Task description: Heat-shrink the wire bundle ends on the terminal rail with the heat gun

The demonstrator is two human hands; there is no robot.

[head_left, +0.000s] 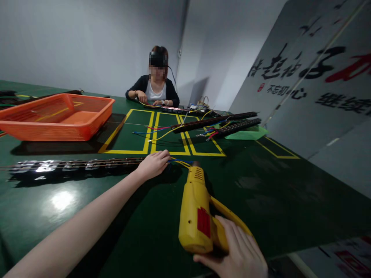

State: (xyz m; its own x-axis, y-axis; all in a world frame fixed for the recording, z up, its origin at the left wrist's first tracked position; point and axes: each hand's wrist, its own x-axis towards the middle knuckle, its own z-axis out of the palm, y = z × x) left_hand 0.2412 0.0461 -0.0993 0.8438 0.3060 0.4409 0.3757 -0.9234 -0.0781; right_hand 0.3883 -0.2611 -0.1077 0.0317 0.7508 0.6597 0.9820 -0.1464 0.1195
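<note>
My right hand point(236, 253) grips the handle of a yellow electric screwdriver point(196, 208) with a red switch, its tip pointing away at the end of a long black terminal strip point(78, 166). The strip lies across the green table from the left. My left hand point(153, 164) is closed over the strip's right end, where yellow and blue wires point(179, 162) come out. The screwdriver's tip sits right beside those wires.
An orange plastic basket point(58, 116) stands at the left rear. Yellow tape boxes point(158, 133) mark the table's middle. More black strips with coloured wires point(220, 123) and a green tray point(249, 134) lie at the right rear. A person point(155, 87) sits opposite, hands on another strip.
</note>
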